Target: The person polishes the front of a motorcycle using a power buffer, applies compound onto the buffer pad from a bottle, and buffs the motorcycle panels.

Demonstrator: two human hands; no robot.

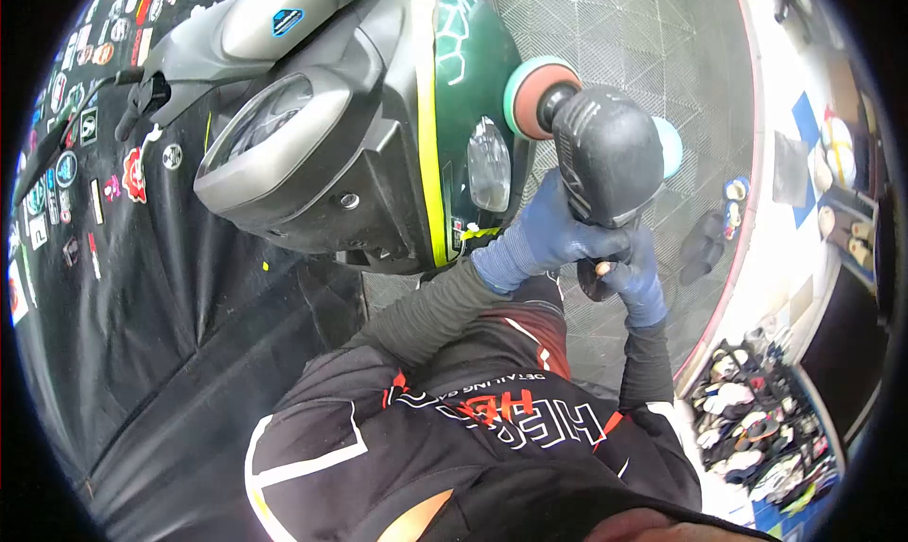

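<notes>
The grey patterned floor bears dark slippers just beside a smaller multicoloured pair.

Gloved in blue, our left hand and right hand sit close together ahead of us, fingers bent, one bare fingertip showing on the right; our sleeved left forearm slants inward, our right forearm points forward.

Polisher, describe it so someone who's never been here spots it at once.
Find the scooter with the yellow stripe. Right of its green panel in the picture, the blue-gloved left hand and right hand hold the bulky black polisher. Its round reddish, teal-edged pad sets it apart from the scooter's dark trim.
</notes>
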